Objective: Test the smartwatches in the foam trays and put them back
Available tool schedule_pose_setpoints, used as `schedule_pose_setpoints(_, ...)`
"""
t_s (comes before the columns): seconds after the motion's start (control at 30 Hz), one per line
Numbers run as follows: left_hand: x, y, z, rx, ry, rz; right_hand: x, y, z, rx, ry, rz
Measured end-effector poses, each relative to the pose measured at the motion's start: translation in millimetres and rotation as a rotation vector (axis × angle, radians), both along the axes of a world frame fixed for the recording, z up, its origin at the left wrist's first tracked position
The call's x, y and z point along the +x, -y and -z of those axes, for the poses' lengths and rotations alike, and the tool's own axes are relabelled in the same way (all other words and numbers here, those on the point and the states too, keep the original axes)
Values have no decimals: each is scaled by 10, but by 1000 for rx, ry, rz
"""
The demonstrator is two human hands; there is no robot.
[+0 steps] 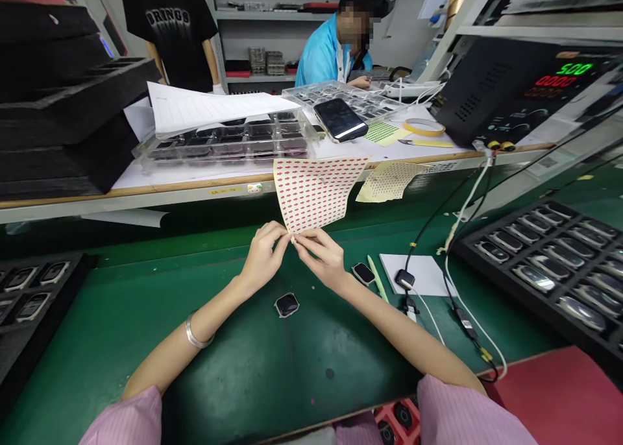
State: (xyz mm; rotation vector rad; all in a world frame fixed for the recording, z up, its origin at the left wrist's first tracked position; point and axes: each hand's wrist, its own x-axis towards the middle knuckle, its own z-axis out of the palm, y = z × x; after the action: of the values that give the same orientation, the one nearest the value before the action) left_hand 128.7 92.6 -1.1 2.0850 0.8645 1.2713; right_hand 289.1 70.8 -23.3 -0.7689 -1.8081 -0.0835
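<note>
A cream sheet of small red arrow stickers hangs from the shelf edge, its lower corner between my two hands. My left hand pinches at that corner with thumb and forefinger. My right hand meets it there, fingertips pressed together at the sheet's lower edge; whatever tiny piece they hold is too small to make out. Below the hands a smartwatch body without a strap lies face up on the green mat. Another watch body lies right of my right wrist, beside a light green pen.
Black foam trays of watches stand at right and left. Cables cross the mat by a white pad. The shelf carries a phone, clear trays and a power supply. Two people are beyond it.
</note>
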Motion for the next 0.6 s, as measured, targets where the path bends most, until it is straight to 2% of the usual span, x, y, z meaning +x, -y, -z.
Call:
schedule_pose_setpoints(0.23,8,24,0,14,-16,-19,-8,20,42,24,66,73)
schedule_pose_setpoints(0.43,5,5,-8,15,-30,-33,-7,25,-69,23,43,147)
schedule_pose_setpoints(0.53,-13,-17,-17,3,-37,-37,24,133,-91,-6,43,166)
schedule_pose_setpoints(0.6,-23,-38,-16,-12,-44,-38,33,267,-24,-39,114,127)
